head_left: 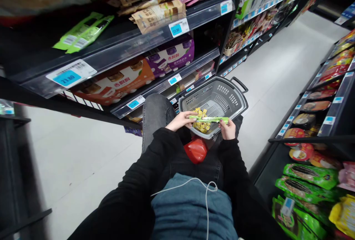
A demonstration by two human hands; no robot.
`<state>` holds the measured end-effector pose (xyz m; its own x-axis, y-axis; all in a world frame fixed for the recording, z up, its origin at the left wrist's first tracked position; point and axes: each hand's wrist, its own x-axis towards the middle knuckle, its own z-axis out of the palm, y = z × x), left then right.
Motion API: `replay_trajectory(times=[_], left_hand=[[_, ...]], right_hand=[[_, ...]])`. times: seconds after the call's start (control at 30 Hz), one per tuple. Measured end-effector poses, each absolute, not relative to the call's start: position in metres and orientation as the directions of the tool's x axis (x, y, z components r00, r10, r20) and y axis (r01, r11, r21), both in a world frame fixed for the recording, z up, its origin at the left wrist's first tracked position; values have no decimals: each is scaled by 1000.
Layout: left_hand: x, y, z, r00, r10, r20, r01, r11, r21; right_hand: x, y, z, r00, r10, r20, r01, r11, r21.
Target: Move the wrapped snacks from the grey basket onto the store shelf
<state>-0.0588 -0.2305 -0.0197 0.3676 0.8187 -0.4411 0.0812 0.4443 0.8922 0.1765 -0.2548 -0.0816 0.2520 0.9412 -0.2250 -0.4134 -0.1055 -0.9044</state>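
Hands (180,121) (229,131) above basket (216,106) of yellow packets (204,126).

One head-worn view, from above, facing forward and steeply down, near the basket (222,99)

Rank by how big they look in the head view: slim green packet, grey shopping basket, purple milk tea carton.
1. Grey shopping basket
2. Purple milk tea carton
3. Slim green packet, clearly smallest
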Motion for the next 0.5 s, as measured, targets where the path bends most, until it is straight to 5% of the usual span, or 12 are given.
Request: replay_trajectory(times=[0.17,0.4,0.5], left_hand=[[-57,-229,-28,370,853,-369,358,236,904],[-50,-236,-30,525,764,-375,76,397,915],[-50,-238,-32,563,695,-446,88,487,869]], right_hand=[[170,-256,-81,198,951,-237,-434,-131,-891],[170,-255,-81,208,948,-240,-428,-132,-894],[168,-256,-84,214,944,-252,-417,-145,-897]])
